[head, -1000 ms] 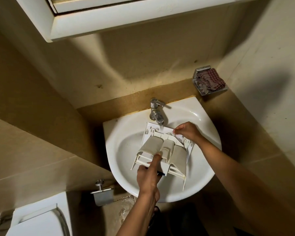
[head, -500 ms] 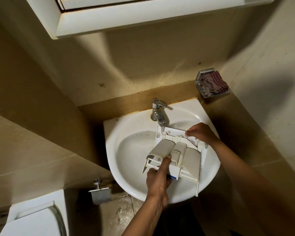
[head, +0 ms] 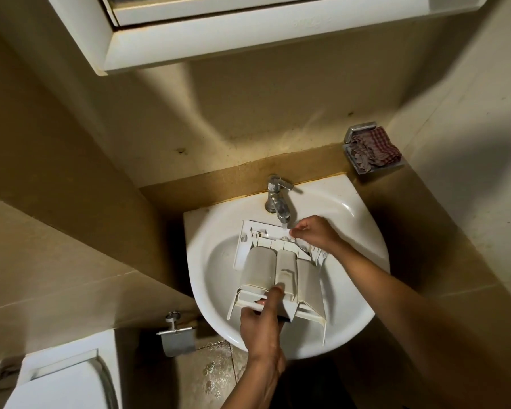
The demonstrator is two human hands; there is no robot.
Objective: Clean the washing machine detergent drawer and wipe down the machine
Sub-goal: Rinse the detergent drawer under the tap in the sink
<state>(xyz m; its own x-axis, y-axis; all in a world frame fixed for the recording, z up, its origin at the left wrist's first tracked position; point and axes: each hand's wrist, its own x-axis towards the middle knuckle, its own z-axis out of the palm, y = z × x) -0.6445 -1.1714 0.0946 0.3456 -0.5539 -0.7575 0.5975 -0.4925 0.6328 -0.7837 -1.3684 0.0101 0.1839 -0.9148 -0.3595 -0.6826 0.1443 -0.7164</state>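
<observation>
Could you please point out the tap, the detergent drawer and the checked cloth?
tap [head: 281, 208], head view, on its metal spout
detergent drawer [head: 257, 267], head view, on its left compartment
checked cloth [head: 378, 146], head view, on its red folds

Round white ceramic basin [head: 351, 219]: glossy, smooth, with glare along the far right rim.
Silver metal tap [head: 278, 202] at the basin's far edge: polished, dulled by spotting.
Off-white moulded plastic detergent drawer [head: 260, 267] over the bowl: matt, chalky, yellowish on the near rails.
Red-checked woven cloth [head: 378, 146]: soft, crumpled, lying in a shiny chrome wall dish [head: 363, 169].
Grey metal paper holder [head: 177, 340]: satin sheen.
Beige wall tiles [head: 248, 113]: matt, smudged.
White cabinet frame [head: 219, 33]: smooth, semi-gloss.
Speckled floor tiles [head: 216, 370]: wet, glinting patches.
</observation>
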